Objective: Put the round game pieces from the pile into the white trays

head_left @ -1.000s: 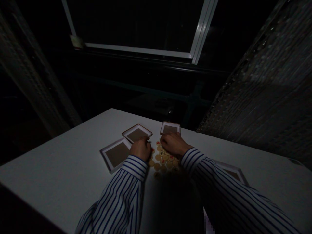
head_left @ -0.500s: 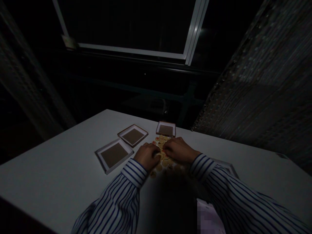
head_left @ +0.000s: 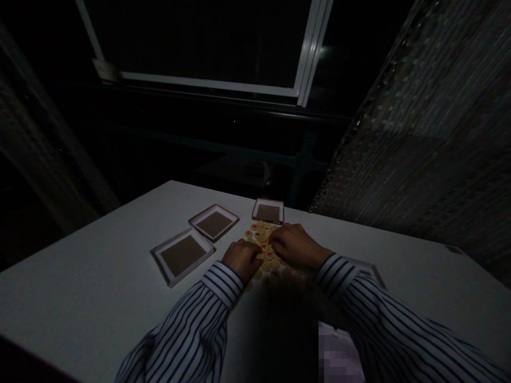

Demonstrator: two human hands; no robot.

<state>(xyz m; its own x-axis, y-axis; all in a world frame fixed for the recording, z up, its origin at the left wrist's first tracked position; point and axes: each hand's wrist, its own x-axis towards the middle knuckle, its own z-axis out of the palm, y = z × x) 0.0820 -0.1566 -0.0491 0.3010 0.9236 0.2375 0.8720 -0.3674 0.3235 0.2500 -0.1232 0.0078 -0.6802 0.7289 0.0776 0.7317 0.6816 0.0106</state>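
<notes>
Round pieces (head_left: 269, 255) lie loose mid-frame on the white table (head_left: 112, 266), some overlapping; some show red marks, others look plain; left hand (head_left: 241, 258) half curled at the pile's left edge, right hand (head_left: 297, 246) curled, fingertips down among the pieces; can't tell if either grips one; progress, my read: pieces out, far from finished; none seen in three shallow trays (head_left: 182, 255) left of and above the pile; fourth tray (head_left: 373, 274), right of centre, mostly behind the sleeve (head_left: 383, 308), contents unclear.
</notes>
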